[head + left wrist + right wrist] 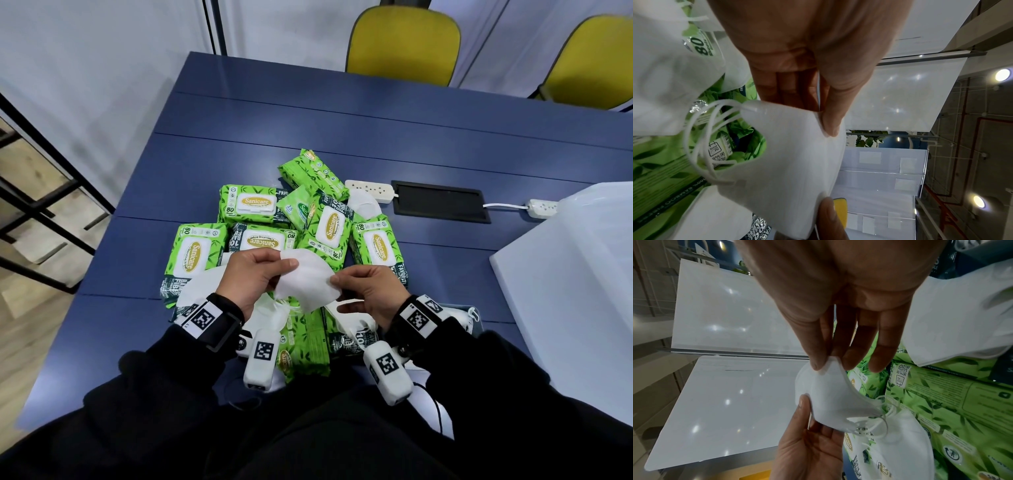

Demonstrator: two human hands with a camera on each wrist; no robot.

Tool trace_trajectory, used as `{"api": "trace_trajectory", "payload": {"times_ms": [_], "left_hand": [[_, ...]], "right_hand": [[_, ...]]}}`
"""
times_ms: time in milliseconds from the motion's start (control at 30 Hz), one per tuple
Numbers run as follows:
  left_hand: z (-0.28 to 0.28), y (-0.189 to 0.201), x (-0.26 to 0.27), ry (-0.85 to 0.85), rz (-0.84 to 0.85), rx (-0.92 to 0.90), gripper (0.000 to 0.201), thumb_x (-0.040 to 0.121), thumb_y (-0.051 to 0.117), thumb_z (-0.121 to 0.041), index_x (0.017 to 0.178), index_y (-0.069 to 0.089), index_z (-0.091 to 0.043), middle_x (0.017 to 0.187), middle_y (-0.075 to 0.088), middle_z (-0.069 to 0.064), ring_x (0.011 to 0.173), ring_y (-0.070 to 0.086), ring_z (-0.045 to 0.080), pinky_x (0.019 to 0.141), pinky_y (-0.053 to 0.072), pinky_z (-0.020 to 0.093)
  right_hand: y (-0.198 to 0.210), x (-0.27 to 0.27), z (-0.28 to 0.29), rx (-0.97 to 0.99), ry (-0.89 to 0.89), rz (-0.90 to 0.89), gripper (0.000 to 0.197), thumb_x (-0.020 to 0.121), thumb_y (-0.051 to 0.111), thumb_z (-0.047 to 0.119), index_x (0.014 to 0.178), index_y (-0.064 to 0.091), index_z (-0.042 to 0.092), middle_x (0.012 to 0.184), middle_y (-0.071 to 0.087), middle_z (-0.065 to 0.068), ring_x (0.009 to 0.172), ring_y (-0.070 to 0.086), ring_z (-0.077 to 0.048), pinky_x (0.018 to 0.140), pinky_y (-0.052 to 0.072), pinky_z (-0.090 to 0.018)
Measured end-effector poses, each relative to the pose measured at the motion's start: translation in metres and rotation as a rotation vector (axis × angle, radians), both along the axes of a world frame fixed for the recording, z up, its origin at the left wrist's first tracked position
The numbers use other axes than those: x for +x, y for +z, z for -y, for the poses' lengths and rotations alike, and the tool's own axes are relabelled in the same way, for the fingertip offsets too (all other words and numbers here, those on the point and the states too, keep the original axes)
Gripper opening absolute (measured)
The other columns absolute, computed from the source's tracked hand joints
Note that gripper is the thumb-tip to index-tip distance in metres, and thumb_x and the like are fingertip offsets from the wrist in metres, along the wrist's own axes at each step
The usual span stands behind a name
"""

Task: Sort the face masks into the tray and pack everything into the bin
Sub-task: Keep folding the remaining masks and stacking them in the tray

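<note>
I hold one white face mask (pixel 308 279) above a pile of green wipes packs (pixel 253 209). My left hand (pixel 282 274) pinches its left edge between thumb and fingers. My right hand (pixel 339 286) pinches its right corner. The left wrist view shows my left hand (pixel 824 120) gripping the mask (pixel 789 154), its ear loops (pixel 701 138) dangling. In the right wrist view my right hand (pixel 824 365) nips the mask (pixel 830 395) at its top corner. More white masks (pixel 202 284) lie among the packs. A dark tray (pixel 479 327) peeks out behind my right wrist.
A translucent white bin (pixel 565 274) stands at the table's right edge. Behind the pile lie a white power strip (pixel 370 190), a black cable hatch (pixel 442 202) and another mask (pixel 364 205). Two yellow chairs (pixel 404 44) stand at the far side of the blue table (pixel 376 137).
</note>
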State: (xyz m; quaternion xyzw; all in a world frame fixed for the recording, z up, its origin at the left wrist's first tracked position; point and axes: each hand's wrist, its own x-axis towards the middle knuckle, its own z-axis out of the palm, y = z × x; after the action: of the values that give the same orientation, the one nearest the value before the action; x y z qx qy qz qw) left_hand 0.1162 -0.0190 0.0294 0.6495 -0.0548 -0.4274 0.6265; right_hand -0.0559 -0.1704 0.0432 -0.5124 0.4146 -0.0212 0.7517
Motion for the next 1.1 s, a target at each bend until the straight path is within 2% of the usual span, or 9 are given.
{"api": "trace_trajectory", "payload": {"times_ms": [233, 333, 467, 533, 600, 700, 800, 933, 1100], "left_hand": [[0.006, 0.005, -0.004, -0.087, 0.127, 0.017, 0.018, 0.074, 0.086, -0.001, 0.076, 0.068, 0.0, 0.071, 0.059, 0.014, 0.056, 0.05, 0.019, 0.051, 0.042, 0.023], [0.009, 0.007, -0.007, -0.153, 0.195, 0.02, 0.022, 0.075, 0.087, -0.003, 0.084, 0.071, 0.009, 0.075, 0.068, 0.017, 0.061, 0.059, 0.019, 0.057, 0.048, 0.027], [0.013, 0.006, -0.009, -0.183, 0.397, 0.067, 0.022, 0.075, 0.09, -0.009, 0.09, 0.074, -0.009, 0.086, 0.073, 0.015, 0.074, 0.064, 0.017, 0.075, 0.056, 0.038], [0.011, 0.008, -0.012, -0.217, 0.714, 0.174, 0.038, 0.073, 0.091, -0.025, 0.101, 0.067, -0.025, 0.099, 0.068, -0.007, 0.086, 0.061, 0.004, 0.078, 0.052, 0.025], [0.011, 0.016, -0.021, -0.252, 0.913, 0.16, 0.037, 0.076, 0.088, -0.037, 0.103, 0.064, -0.029, 0.1, 0.062, -0.016, 0.09, 0.058, -0.002, 0.076, 0.046, 0.017], [0.016, 0.026, -0.04, -0.381, 0.93, 0.088, 0.025, 0.082, 0.082, -0.046, 0.097, 0.074, -0.027, 0.089, 0.069, -0.014, 0.08, 0.064, -0.001, 0.072, 0.053, 0.024], [0.024, 0.028, -0.047, -0.393, 0.992, 0.138, 0.032, 0.08, 0.082, -0.052, 0.093, 0.078, -0.024, 0.085, 0.072, -0.01, 0.074, 0.065, 0.003, 0.073, 0.054, 0.03], [0.03, 0.028, -0.04, -0.379, 1.02, 0.205, 0.029, 0.077, 0.084, -0.049, 0.091, 0.079, -0.024, 0.081, 0.075, -0.012, 0.074, 0.069, 0.006, 0.077, 0.055, 0.029], [0.037, 0.032, -0.03, -0.397, 1.021, 0.16, 0.012, 0.084, 0.075, -0.037, 0.086, 0.082, -0.028, 0.078, 0.076, -0.015, 0.074, 0.071, 0.006, 0.076, 0.058, 0.033]], "right_hand": [[0.01, 0.011, 0.008, -0.217, 0.141, -0.034, 0.015, 0.083, 0.081, 0.013, 0.098, 0.078, 0.008, 0.098, 0.077, -0.016, 0.087, 0.07, -0.024, 0.087, 0.057, -0.051], [0.019, 0.015, 0.009, -0.273, 0.173, -0.04, 0.009, 0.085, 0.078, 0.008, 0.092, 0.078, 0.002, 0.086, 0.074, -0.016, 0.077, 0.069, -0.025, 0.069, 0.062, -0.044], [0.025, 0.015, 0.009, -0.231, 0.119, -0.065, 0.017, 0.084, 0.079, 0.006, 0.093, 0.075, -0.008, 0.081, 0.074, -0.018, 0.067, 0.071, -0.026, 0.053, 0.058, -0.035], [0.024, 0.015, 0.01, -0.199, 0.028, -0.062, 0.017, 0.084, 0.078, 0.004, 0.093, 0.074, -0.01, 0.081, 0.073, -0.018, 0.065, 0.071, -0.027, 0.053, 0.058, -0.036], [0.022, 0.014, 0.012, -0.151, -0.071, -0.048, 0.017, 0.085, 0.078, 0.004, 0.094, 0.073, -0.009, 0.082, 0.073, -0.02, 0.067, 0.071, -0.031, 0.057, 0.059, -0.041], [0.021, 0.014, 0.008, -0.075, -0.119, -0.025, 0.017, 0.085, 0.078, 0.007, 0.095, 0.074, -0.006, 0.083, 0.072, -0.021, 0.069, 0.07, -0.031, 0.061, 0.059, -0.043], [0.023, 0.013, 0.003, 0.007, -0.116, 0.026, 0.021, 0.087, 0.078, 0.018, 0.094, 0.074, -0.002, 0.084, 0.069, -0.019, 0.067, 0.066, -0.027, 0.063, 0.06, -0.04], [0.026, 0.01, 0.006, 0.155, -0.169, 0.076, 0.042, 0.1, 0.059, 0.031, 0.108, 0.068, -0.009, 0.095, 0.07, -0.022, 0.073, 0.07, -0.027, 0.072, 0.062, -0.043], [0.034, -0.004, 0.018, 0.2, -0.14, 0.124, 0.024, 0.1, 0.055, 0.022, 0.109, 0.065, 0.002, 0.106, 0.073, -0.026, 0.094, 0.073, -0.035, 0.091, 0.057, -0.049]]}}
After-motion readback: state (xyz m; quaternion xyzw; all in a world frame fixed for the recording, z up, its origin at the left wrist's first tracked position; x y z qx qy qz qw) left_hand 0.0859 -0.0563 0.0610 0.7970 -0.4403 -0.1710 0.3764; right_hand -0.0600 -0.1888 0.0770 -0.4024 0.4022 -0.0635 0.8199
